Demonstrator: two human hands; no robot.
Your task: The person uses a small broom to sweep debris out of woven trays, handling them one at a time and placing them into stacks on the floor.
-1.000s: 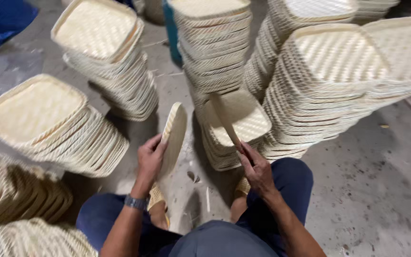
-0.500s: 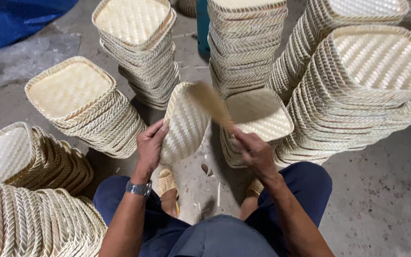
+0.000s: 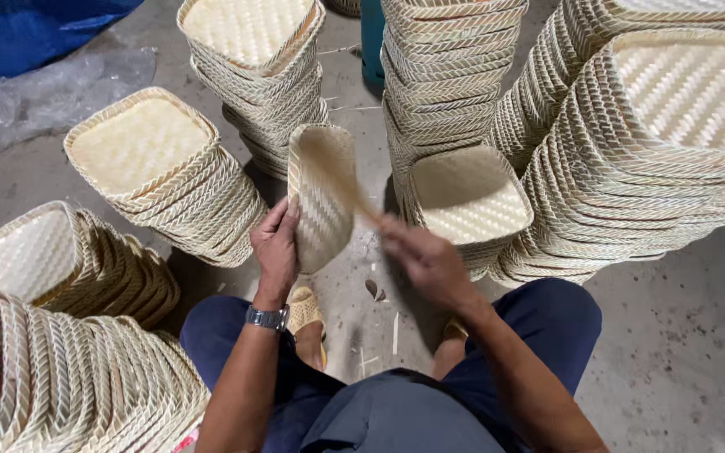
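1. Grey concrete floor [image 3: 698, 335], crowded with about eight stacks of pale woven bamboo trays [image 3: 169, 176].
2. Left hand [image 3: 276, 249] grips one shallow, square woven bamboo tray [image 3: 322, 197], tilted upright between the knees.
3. Right hand [image 3: 425, 262], blurred, grips one thin wooden stick [image 3: 356, 195] against the tray's inside.

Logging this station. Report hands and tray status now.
Left hand grips woven tray by its edge, tilted up. Right hand holds thin stick against it, blurred. Tray stacks crowd all sides.

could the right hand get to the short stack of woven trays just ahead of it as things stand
Probably yes. The right hand is close to the short stack of woven trays with open floor between, though it is holding a thin stick that it would need to put down.
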